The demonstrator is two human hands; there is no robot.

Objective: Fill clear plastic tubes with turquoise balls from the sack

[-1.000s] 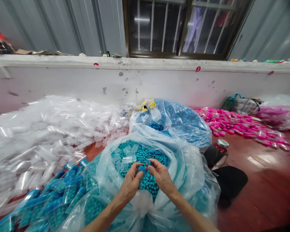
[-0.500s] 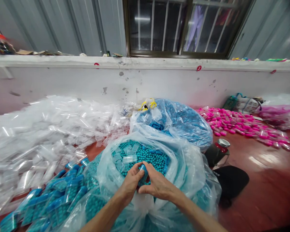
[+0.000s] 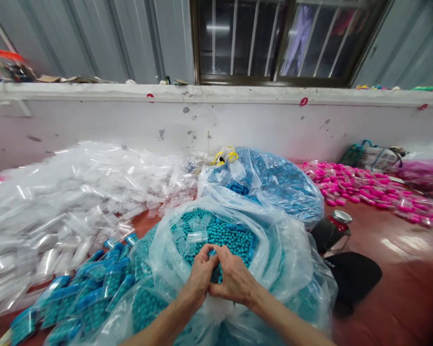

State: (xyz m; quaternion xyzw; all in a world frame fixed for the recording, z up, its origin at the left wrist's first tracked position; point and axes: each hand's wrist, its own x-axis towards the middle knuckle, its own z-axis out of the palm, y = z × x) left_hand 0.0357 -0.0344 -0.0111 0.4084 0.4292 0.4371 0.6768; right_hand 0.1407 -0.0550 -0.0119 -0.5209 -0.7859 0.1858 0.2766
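Note:
Over a large bag point(image 3: 155, 245) of teal beads point(image 3: 231, 235), my left hand point(image 3: 201, 271) and my right hand point(image 3: 234, 274) meet at the fingertips. Both are closed around a small blue-capped plastic container point(image 3: 215, 274), most of it hidden by the fingers. Just beyond my hands, several clear empty containers point(image 3: 197, 237) lie on the beads. To the left of the bag, a heap of bead-filled containers with blue caps point(image 3: 94, 300) rests on the floor.
Clear empty containers point(image 3: 75, 192) spread over the floor at left. Behind the bead bag stands a blue bag point(image 3: 281, 182). Pink-capped containers point(image 3: 368, 185) lie at right, with a silver-lidded jar point(image 3: 341, 218) and a black object point(image 3: 353, 276) nearer me. A white wall point(image 3: 256, 125) runs behind.
My fingers have closed further over the container, so its blue cap, plain to see before, is mostly covered. The whole view has shifted slightly, with things appearing further right.

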